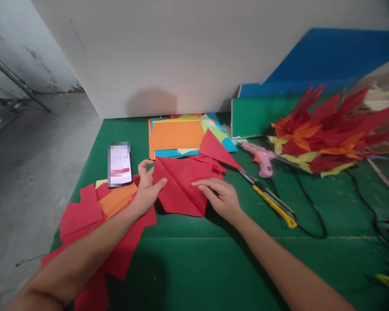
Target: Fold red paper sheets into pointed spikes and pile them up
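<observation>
A creased sheet of red paper (178,190) is held a little above the green table. My left hand (145,185) grips its left edge, the thumb on the front and the other fingers curled at the back. On the sheet's right side lies my right hand (222,196), index finger and thumb together at the paper; its lower fingers are partly hidden. Just behind the sheet are several cut red pieces (214,162) and a pointed red piece (218,149). Under my left forearm are red paper pieces (81,216) and orange slips (116,201).
A phone (119,166) lies at the left. Behind is a stack of coloured paper (178,134). A yellow cutter knife (274,205), a pink glue gun (261,157) with a black cord, and a bunch of red and orange paper leaves (324,129) occupy the right.
</observation>
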Demonstrator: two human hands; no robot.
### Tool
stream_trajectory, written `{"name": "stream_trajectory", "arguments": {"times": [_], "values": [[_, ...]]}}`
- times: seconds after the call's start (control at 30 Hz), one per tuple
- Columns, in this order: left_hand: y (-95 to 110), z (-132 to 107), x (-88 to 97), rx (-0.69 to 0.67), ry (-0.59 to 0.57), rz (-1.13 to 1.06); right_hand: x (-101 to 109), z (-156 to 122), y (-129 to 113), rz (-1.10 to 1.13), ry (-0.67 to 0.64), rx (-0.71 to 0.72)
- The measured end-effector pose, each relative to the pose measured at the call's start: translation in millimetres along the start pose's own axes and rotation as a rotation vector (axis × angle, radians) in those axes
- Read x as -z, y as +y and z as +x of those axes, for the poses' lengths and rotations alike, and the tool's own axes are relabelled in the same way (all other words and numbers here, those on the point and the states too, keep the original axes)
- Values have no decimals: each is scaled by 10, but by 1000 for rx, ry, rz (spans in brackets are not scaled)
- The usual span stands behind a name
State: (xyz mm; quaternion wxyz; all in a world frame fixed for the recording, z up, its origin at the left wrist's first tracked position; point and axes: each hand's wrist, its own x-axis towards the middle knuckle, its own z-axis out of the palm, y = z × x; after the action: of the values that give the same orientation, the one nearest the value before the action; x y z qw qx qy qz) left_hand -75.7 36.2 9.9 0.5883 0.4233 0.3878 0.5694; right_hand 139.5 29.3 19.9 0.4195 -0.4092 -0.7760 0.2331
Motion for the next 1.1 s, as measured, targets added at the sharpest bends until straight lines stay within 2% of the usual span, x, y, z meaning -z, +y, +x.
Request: {"name": "stream_trajectory", "arguments": {"times": [0.07, 0.13, 0.23, 0.3, 0.5, 0.63, 0.73, 0.87, 1.0, 1.1], "values": [[-7, 7, 25, -26, -1, 125, 6, 6, 19, 14, 41, -91], [1, 0, 40, 29, -23, 210, -1, 11, 42, 41, 88, -175], [20, -29, 40, 186, -38, 145, -13, 17, 77, 92, 140, -271], [34, -45, 30, 241, -14, 73, -13, 19, 96, 110, 139, -294], [80, -30, 11, 266, 85, -23, 33, 1, 141, 106, -32, -180], [75, -20, 25, 252, 86, 20, 62, -21, 209, 73, -140, -54], [57, -30, 44, 165, 78, 162, 69, -24, 242, 5, -215, 23], [31, -43, 68, -52, 37, 387, 105, 1, 196, 15, -241, 135], [3, -38, 62, -205, 65, 463, 157, 24, 102, 58, -193, 106], [-12, -42, 27, -304, 94, 384, 148, 25, 57, 122, -125, 66]]}}
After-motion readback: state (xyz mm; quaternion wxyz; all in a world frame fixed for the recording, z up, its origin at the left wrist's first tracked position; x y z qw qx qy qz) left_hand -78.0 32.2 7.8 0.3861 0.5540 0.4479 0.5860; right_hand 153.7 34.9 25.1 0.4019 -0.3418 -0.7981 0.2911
